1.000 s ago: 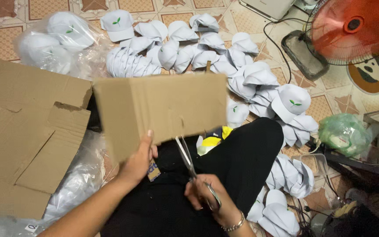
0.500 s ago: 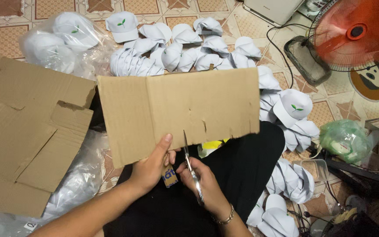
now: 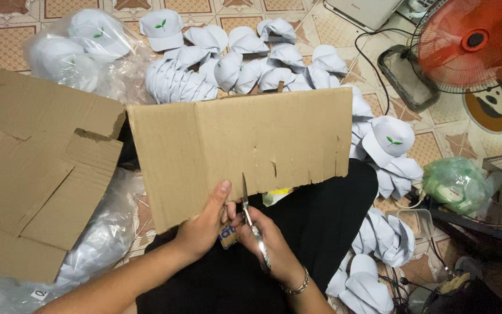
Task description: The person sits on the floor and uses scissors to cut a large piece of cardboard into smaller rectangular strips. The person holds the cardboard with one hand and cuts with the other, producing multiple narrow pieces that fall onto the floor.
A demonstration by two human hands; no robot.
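1. Cardboard first: a flat, brown, corrugated cardboard sheet [image 3: 245, 154] is held up over the person's lap, which is clad in black. Compared with half a second ago it stands wider and squarer to the camera, and the blades have gone deeper into its lower edge.
2. A pair of slim metal scissors [image 3: 253, 224] bites into that lower edge near its middle, blades pointing up; a short slit shows above the tips. Small notches mark the same edge to the right of the slit.
3. The right hand [image 3: 268, 244] is closed around the scissor handles below the sheet; a thin bracelet sits on its wrist.
4. The left hand [image 3: 204, 224] pinches the sheet's bottom edge just left of the slit, thumb on the near face, steadying it.
5. Judged from the deeper slit, cutting is under way and only just begun; most of the sheet is uncut.
6. Left of the sheet, a larger, torn, brown cardboard piece [image 3: 36, 168] lies flat on clear plastic bags [image 3: 97, 244].
7. Beyond the sheet's top edge, a heap of white caps with small green leaf marks [image 3: 245, 64] spreads over the tiled floor; more run down its right side.
8. Far right of the sheet stand a red electric fan [image 3: 474, 40] and a green plastic bag [image 3: 457, 183].
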